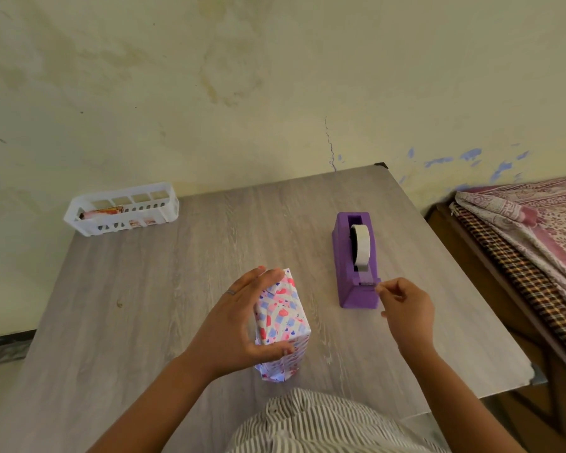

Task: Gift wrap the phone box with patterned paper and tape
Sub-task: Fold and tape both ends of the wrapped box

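Left hand (pixel 242 322): fingers and thumb curled round the wrapped phone box (pixel 281 322), gripping its upper end, a ring on one finger
Phone box: stands on end on the tabletop (pixel 177 289), covered in white paper with pink, red and blue marks, folded flaps on its top face
Right hand (pixel 405 312): just right of the box, thumb and forefinger pinching the loose end of the tape (pixel 361 246) at the cutter
Tape dispenser (pixel 356 263): purple, directly beyond the right hand, white roll seated in it
Basket (pixel 121 212): white plastic, far beyond the left hand, at the tabletop's back edge by the wall
Bed (pixel 520 243): off to the right of the right hand, patterned cloths folded on it
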A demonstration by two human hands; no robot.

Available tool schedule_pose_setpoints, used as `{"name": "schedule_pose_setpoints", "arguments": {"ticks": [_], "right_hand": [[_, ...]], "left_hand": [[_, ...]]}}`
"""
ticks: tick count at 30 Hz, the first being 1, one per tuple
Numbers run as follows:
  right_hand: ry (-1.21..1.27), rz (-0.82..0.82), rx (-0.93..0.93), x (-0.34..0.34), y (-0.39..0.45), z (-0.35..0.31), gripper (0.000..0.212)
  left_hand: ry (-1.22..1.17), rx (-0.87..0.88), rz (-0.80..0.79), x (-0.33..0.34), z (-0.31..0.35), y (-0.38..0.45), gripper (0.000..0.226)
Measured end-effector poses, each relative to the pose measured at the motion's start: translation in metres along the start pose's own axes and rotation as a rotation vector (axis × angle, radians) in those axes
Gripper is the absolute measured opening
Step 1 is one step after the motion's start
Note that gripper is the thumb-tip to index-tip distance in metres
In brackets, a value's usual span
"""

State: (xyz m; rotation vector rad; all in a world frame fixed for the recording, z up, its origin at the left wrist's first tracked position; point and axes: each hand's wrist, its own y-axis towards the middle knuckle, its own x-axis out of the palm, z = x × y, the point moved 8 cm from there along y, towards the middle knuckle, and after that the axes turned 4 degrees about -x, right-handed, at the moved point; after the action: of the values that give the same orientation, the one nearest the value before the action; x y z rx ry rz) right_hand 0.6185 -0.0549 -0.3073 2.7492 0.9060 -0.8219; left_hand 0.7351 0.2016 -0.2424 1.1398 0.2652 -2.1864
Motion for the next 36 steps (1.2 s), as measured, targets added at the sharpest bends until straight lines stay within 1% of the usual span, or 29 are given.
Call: {"name": "schedule_pose_setpoints", "arguments": {"ticks": [4,7,8,9,10,11,12,13,14,16,19,24,27,31,34,36], "right_hand": [[0.022,-0.052,-0.181,-0.007,-0.009,-0.044,0.013],[0.079,-0.093,-0.278,-0.003,-0.021,-0.078,0.021],[0.080,-0.120,-0.312,-0.001,-0.024,-0.090,0.027],[0.085,-0.173,-0.335,0.002,-0.027,-0.101,0.039],[0.119,-0.249,-0.334,0.008,-0.030,-0.110,0.057],[0.192,-0.337,-0.309,0.014,-0.034,-0.118,0.073],[0.280,-0.418,-0.269,0.021,-0.039,-0.126,0.083],[0.357,-0.480,-0.234,0.027,-0.043,-0.133,0.087],[0.404,-0.526,-0.203,0.033,-0.046,-0.139,0.088],[0.416,-0.589,-0.144,0.047,-0.052,-0.147,0.085],[0.314,-0.663,-0.046,0.068,-0.055,-0.149,0.082],[0.136,-0.698,-0.005,0.082,-0.053,-0.146,0.071],[0.048,-0.683,-0.004,0.085,-0.051,-0.143,0.068],[-0.140,-0.659,-0.049,0.088,-0.047,-0.140,0.065],[-0.253,-0.668,-0.114,0.087,-0.047,-0.146,0.054],[-0.364,-0.658,-0.172,0.086,-0.046,-0.152,0.053]], "left_hand": [[-0.071,-0.008,-0.002,-0.003,0.008,0.002,0.101],[-0.114,-0.032,-0.010,-0.002,0.009,0.002,0.112],[-0.130,-0.042,-0.009,-0.002,0.009,0.001,0.117],[-0.146,-0.051,-0.003,-0.003,0.009,0.002,0.121],[-0.158,-0.055,0.007,-0.004,0.010,0.002,0.125],[-0.165,-0.052,0.019,-0.006,0.010,0.002,0.128],[-0.170,-0.043,0.030,-0.007,0.012,0.002,0.130],[-0.177,-0.030,0.040,-0.008,0.013,0.002,0.131],[-0.184,-0.017,0.049,-0.008,0.014,0.002,0.131],[-0.185,0.006,0.064,-0.009,0.016,0.002,0.132],[-0.178,0.027,0.075,-0.010,0.018,0.003,0.132],[-0.177,0.036,0.082,-0.009,0.020,0.004,0.130],[-0.178,0.036,0.088,-0.008,0.021,0.003,0.130],[-0.167,0.049,0.096,-0.007,0.023,0.003,0.128],[-0.158,0.043,0.085,-0.004,0.025,0.002,0.126],[-0.156,0.025,0.073,-0.002,0.024,0.002,0.125]]}}
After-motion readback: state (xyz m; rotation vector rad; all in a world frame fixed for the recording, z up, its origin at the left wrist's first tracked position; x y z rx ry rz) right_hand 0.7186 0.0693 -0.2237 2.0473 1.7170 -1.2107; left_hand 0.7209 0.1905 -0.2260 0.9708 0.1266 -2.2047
